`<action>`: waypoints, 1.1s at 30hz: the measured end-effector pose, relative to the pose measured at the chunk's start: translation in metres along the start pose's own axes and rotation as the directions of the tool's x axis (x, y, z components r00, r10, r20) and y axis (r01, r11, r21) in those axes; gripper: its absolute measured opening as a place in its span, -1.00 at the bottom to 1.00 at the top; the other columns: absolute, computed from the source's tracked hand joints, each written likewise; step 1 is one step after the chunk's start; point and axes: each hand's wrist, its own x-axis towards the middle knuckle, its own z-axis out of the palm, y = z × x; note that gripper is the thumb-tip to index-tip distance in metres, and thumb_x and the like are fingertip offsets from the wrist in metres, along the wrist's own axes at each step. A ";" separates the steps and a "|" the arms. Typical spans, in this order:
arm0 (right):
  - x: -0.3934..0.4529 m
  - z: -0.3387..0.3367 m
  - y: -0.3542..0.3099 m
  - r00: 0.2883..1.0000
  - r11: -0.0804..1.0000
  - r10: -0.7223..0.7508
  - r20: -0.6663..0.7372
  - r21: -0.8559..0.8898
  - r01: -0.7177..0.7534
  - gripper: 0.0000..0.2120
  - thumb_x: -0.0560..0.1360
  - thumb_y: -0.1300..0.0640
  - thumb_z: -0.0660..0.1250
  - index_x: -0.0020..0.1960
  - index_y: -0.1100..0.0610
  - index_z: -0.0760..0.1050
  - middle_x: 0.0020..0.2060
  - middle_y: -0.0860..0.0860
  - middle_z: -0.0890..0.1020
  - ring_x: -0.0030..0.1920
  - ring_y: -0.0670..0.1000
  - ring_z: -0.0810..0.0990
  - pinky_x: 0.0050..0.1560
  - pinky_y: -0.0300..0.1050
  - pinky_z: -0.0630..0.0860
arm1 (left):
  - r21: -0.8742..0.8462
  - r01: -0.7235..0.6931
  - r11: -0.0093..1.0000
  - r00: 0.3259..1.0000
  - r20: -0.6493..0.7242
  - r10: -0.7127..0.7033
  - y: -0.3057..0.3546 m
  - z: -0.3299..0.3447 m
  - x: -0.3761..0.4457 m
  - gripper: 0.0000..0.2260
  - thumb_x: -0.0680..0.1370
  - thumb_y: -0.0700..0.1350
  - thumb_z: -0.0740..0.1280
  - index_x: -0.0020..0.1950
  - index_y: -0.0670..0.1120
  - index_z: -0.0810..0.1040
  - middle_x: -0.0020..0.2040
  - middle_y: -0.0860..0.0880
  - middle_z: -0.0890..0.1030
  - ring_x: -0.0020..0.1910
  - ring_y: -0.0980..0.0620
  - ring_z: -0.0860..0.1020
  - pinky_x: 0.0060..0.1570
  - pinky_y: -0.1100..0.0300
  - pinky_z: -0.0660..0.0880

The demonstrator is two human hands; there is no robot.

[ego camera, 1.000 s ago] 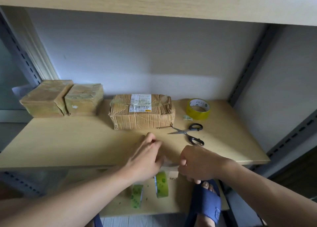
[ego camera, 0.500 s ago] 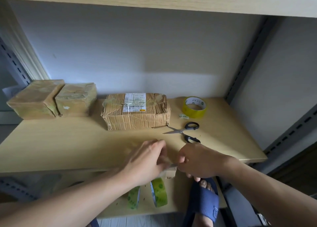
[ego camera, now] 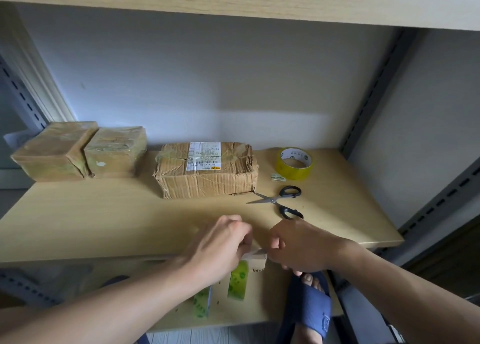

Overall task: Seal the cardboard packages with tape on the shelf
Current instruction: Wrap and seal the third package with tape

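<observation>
At the front edge of the wooden shelf (ego camera: 104, 227), my left hand (ego camera: 220, 242) and my right hand (ego camera: 298, 245) face each other. Both pinch a small cardboard package (ego camera: 257, 258), which is mostly hidden between their fingers. Behind them lies a crumpled cardboard package (ego camera: 207, 177) with a white label on top. Two taped packages (ego camera: 54, 154) (ego camera: 117, 151) stand side by side at the back left. A yellow tape roll (ego camera: 294, 163) lies flat at the back right. Black-handled scissors (ego camera: 281, 203) lie open just beyond my right hand.
A small tape scrap (ego camera: 278, 177) lies beside the yellow roll. On the lower shelf stand two green tape rolls (ego camera: 237, 282) (ego camera: 202, 302) on edge. A foot in a blue slipper (ego camera: 309, 307) is below right. Metal uprights (ego camera: 374, 89) and an upper board frame the shelf.
Both hands have risen slightly toward the shelf's front edge and stay close together on the small cardboard package. The things on the shelf have not moved.
</observation>
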 end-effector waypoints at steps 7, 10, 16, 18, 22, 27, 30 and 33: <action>-0.005 -0.004 -0.005 0.995 0.999 0.032 0.098 0.004 -0.033 -0.77 0.60 0.06 0.20 -0.17 0.08 0.53 -0.23 0.10 0.75 -0.54 -0.16 0.55 -0.39 -0.26 0.53 | 0.037 0.005 0.999 0.998 0.057 -0.007 0.002 -0.001 -0.003 -0.67 0.46 0.04 0.54 0.13 0.01 0.52 0.06 0.09 0.47 0.05 -0.02 0.55 -0.03 -0.02 0.56; -0.009 0.010 -0.006 0.954 0.992 0.093 0.286 0.057 -0.113 -0.80 0.60 0.07 0.21 0.06 0.17 0.52 -0.13 0.06 0.77 -0.50 -0.09 0.60 -0.47 -0.30 0.47 | 0.052 -0.003 0.999 0.995 0.099 -0.002 0.001 -0.004 -0.002 -0.57 0.46 -0.03 0.56 0.29 0.03 0.56 0.13 0.10 0.48 0.09 0.01 0.56 0.03 0.02 0.57; 0.000 0.077 -0.011 0.941 0.501 0.119 0.317 0.799 -0.332 -0.63 0.61 0.01 0.38 0.37 -0.10 0.36 -0.02 0.10 0.69 -0.32 0.03 0.66 -0.43 -0.16 0.53 | -0.035 0.009 0.999 0.986 0.169 -0.003 -0.003 -0.017 -0.003 -0.63 0.51 -0.04 0.53 0.30 0.08 0.59 0.14 0.14 0.50 0.05 0.14 0.55 0.09 0.17 0.56; 0.007 0.091 -0.017 0.954 0.259 0.172 0.247 0.923 -0.286 -0.76 0.62 0.03 0.39 0.27 0.01 0.53 -0.11 0.11 0.60 -0.35 0.02 0.56 -0.44 -0.17 0.42 | -0.065 0.033 0.997 0.985 0.173 -0.021 -0.003 -0.022 -0.004 -0.67 0.56 -0.07 0.47 0.32 0.08 0.58 0.15 0.14 0.50 0.05 0.14 0.54 0.09 0.17 0.55; 0.011 0.103 -0.028 0.956 0.237 0.285 0.066 0.962 -0.137 -0.79 0.67 0.08 0.31 0.03 0.12 0.71 -0.42 -0.02 0.36 -0.48 -0.07 0.29 -0.49 -0.24 0.20 | -0.073 0.072 0.995 0.986 0.154 -0.060 -0.010 -0.032 -0.002 -0.70 0.64 -0.21 0.27 0.35 -0.01 0.57 0.17 0.07 0.52 0.14 0.11 0.53 0.19 0.17 0.51; 0.002 0.097 -0.040 0.936 0.195 0.350 0.050 0.973 -0.125 -0.77 0.66 0.11 0.31 0.00 0.19 0.71 -0.53 -0.03 0.26 -0.56 -0.08 0.18 -0.55 -0.27 0.14 | -0.093 0.139 0.986 0.973 0.197 -0.118 -0.018 -0.041 0.000 -0.73 0.66 -0.20 0.24 0.29 -0.02 0.62 0.13 0.08 0.54 0.13 0.11 0.54 0.17 0.26 0.47; -0.004 0.093 -0.042 0.941 0.146 0.335 0.045 0.984 -0.099 -0.76 0.65 0.12 0.34 -0.04 0.22 0.72 -0.53 -0.01 0.22 -0.55 -0.06 0.15 -0.52 -0.25 0.09 | -0.119 0.226 0.967 0.951 0.241 -0.193 -0.015 -0.047 0.002 -0.76 0.66 -0.17 0.24 0.18 0.02 0.67 0.08 0.10 0.62 0.03 0.12 0.58 0.07 0.25 0.51; -0.015 0.084 -0.046 0.958 0.177 0.287 -0.006 0.983 -0.047 -0.76 0.63 0.14 0.35 -0.06 0.25 0.72 -0.56 0.00 0.20 -0.57 -0.07 0.13 -0.54 -0.28 0.10 | -0.124 0.370 0.921 0.879 0.369 -0.304 -0.016 -0.055 0.004 -0.74 0.60 -0.20 0.22 -0.08 -0.02 0.70 -0.13 0.10 0.71 -0.11 0.08 0.68 -0.01 0.17 0.61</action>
